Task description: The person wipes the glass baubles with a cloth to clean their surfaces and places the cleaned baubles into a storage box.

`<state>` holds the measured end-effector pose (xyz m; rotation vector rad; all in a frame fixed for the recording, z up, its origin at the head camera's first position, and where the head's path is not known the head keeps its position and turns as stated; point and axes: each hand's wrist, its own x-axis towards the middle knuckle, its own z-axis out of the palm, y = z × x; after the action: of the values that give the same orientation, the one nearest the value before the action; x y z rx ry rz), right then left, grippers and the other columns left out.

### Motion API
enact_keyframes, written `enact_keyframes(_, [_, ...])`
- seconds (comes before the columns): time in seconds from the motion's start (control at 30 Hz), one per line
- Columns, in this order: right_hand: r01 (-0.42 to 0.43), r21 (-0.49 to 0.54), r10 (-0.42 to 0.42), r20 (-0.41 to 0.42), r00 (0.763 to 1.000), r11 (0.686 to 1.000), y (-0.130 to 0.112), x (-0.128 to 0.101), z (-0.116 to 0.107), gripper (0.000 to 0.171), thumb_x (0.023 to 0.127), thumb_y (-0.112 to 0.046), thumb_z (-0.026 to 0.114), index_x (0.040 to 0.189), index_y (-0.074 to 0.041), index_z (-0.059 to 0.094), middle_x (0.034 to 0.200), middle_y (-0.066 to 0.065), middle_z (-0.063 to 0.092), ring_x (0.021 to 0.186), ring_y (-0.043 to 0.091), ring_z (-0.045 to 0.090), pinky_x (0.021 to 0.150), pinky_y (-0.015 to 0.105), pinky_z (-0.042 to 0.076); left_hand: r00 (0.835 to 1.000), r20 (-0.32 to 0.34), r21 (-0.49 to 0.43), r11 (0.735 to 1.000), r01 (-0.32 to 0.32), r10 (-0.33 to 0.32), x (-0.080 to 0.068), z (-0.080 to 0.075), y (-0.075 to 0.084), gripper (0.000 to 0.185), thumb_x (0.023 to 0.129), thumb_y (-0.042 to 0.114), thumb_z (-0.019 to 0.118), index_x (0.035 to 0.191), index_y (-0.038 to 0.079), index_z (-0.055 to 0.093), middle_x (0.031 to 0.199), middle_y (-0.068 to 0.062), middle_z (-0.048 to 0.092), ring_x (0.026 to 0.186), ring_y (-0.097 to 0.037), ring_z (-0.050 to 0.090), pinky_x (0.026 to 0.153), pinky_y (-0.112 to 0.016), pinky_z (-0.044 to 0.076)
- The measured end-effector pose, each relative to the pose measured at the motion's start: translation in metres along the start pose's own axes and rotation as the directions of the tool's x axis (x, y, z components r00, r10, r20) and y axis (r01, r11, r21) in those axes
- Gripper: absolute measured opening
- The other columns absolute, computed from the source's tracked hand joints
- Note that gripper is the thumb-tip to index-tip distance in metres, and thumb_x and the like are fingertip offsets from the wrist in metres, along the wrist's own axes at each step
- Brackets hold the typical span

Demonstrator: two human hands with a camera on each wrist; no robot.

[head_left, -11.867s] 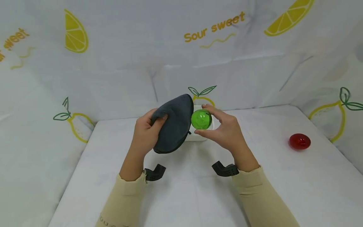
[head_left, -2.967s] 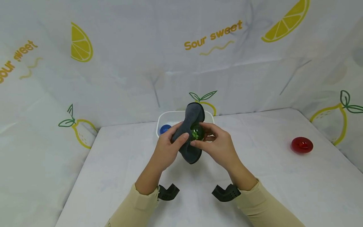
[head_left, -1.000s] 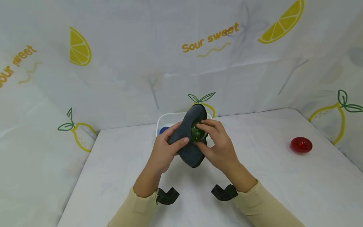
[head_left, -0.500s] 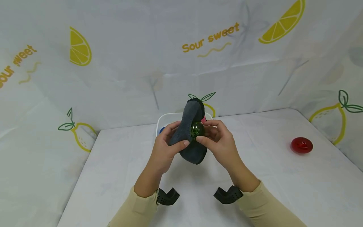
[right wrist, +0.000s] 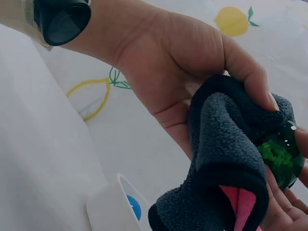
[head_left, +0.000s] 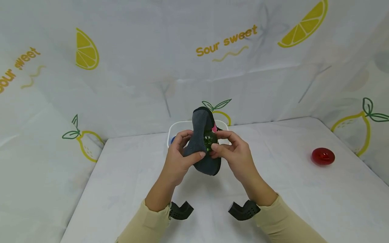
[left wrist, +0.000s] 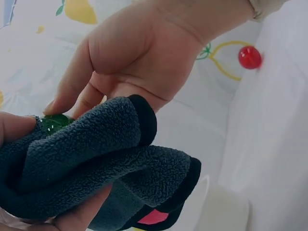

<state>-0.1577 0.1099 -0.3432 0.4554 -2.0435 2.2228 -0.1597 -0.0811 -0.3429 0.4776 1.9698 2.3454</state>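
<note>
Held up above the table is a dark grey-blue plush cloth point(head_left: 200, 130) with black edging; a pink underside point(right wrist: 243, 204) peeks out in the right wrist view. My left hand point(head_left: 176, 163) grips the cloth, thumb in front and fingers behind, folding it round one side of a clear green ball point(head_left: 209, 140). From the other side my right hand point(head_left: 238, 157) pinches that ball between thumb and fingers. In the left wrist view the cloth point(left wrist: 82, 139) hides most of the ball point(left wrist: 55, 122).
Behind the hands stands a white container point(head_left: 172, 129), partly covered by them, with a blue ball point(right wrist: 134, 208) inside. A red ball point(head_left: 323, 156) lies on the white-covered table at the right. A lemon-printed sheet point(head_left: 136, 77) rises behind and at the sides.
Earlier the ball was beside the cloth in the right hand; since then the cloth has been folded against it. Lately the cloth's upper end has tipped left and the right fingers have shifted on the ball.
</note>
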Motion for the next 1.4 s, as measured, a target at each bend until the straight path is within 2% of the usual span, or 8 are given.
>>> enact_keyframes(0.33, [0.121,-0.151,-0.125,-0.016,0.992,0.981,0.009,-0.001,0.003,0.034,0.095,-0.004,0.062,0.129,-0.003,0.058,0.121,0.013,0.061,0.083,0.014,0.067,0.077,0.025,0.059,0.999,-0.032,0.098,0.995,-0.032,0.035,-0.001,0.000,0.003,0.064,0.082,0.007,0.074,0.139,0.013,0.046,0.141,-0.009,0.049,0.122,-0.028,0.057,0.094,-0.040,0.054])
enact_keyframes(0.47, [0.165,-0.221,-0.169,0.004,0.986,0.961,0.012,-0.002,0.004,0.049,0.086,0.003,0.071,0.132,-0.007,0.058,0.120,0.012,0.062,0.086,0.015,0.066,0.077,0.023,0.058,0.998,-0.034,0.106,0.993,-0.050,0.053,-0.002,0.000,0.004,0.068,0.083,0.009,0.074,0.144,0.016,0.044,0.144,-0.006,0.051,0.124,-0.026,0.057,0.097,-0.041,0.053])
enact_keyframes(0.63, [0.195,-0.322,-0.206,-0.002,0.978,0.927,0.012,-0.003,0.004,0.059,0.078,0.009,0.076,0.131,-0.006,0.055,0.120,0.010,0.060,0.087,0.016,0.062,0.077,0.021,0.057,1.000,-0.018,0.129,0.992,-0.013,0.015,-0.001,0.004,0.002,0.073,0.083,0.012,0.077,0.147,0.018,0.042,0.141,-0.004,0.055,0.124,-0.023,0.057,0.099,-0.038,0.051])
enact_keyframes(0.73, [0.165,-0.283,-0.176,-0.016,0.984,0.945,0.010,-0.002,0.001,0.057,0.077,0.012,0.075,0.128,-0.004,0.053,0.119,0.012,0.062,0.083,0.016,0.060,0.072,0.019,0.056,1.000,0.013,0.123,0.992,0.002,-0.003,-0.001,0.005,0.001,0.073,0.083,0.012,0.077,0.147,0.017,0.041,0.139,-0.006,0.056,0.125,-0.022,0.057,0.100,-0.038,0.051])
enact_keyframes(0.87, [0.064,-0.129,-0.065,0.002,0.998,0.990,0.005,0.000,-0.003,0.055,0.081,0.010,0.072,0.127,-0.003,0.046,0.115,0.016,0.065,0.081,0.014,0.061,0.074,0.022,0.056,1.000,0.022,0.101,0.995,-0.016,0.013,-0.001,0.004,0.002,0.071,0.083,0.012,0.075,0.147,0.016,0.043,0.136,-0.009,0.057,0.124,-0.024,0.057,0.100,-0.039,0.051])
enact_keyframes(0.97, [0.009,-0.070,-0.008,0.013,1.000,0.998,0.003,0.000,-0.004,0.052,0.085,0.004,0.071,0.129,-0.004,0.045,0.115,0.013,0.066,0.083,0.013,0.064,0.076,0.025,0.058,1.000,0.017,0.082,0.996,-0.024,0.022,-0.001,0.004,0.002,0.071,0.084,0.011,0.075,0.147,0.017,0.043,0.136,-0.008,0.057,0.123,-0.024,0.057,0.098,-0.039,0.052])
enact_keyframes(1.17, [0.053,0.022,-0.053,-0.024,0.998,0.998,0.005,0.002,-0.005,0.049,0.089,0.003,0.068,0.135,0.002,0.051,0.124,0.004,0.059,0.080,0.010,0.068,0.073,0.025,0.058,1.000,0.009,0.082,0.996,-0.021,0.020,-0.002,0.005,0.000,0.071,0.085,0.010,0.075,0.147,0.020,0.044,0.137,-0.006,0.055,0.123,-0.023,0.058,0.097,-0.039,0.052])
enact_keyframes(1.4, [0.055,0.030,-0.056,0.033,0.998,0.998,0.004,0.004,-0.007,0.041,0.097,-0.005,0.059,0.136,0.006,0.052,0.106,0.003,0.064,0.077,0.013,0.066,0.073,0.025,0.058,0.999,0.006,0.088,0.995,-0.052,0.052,-0.003,0.004,0.000,0.070,0.084,0.010,0.075,0.147,0.019,0.044,0.138,-0.005,0.055,0.124,-0.024,0.058,0.097,-0.039,0.052])
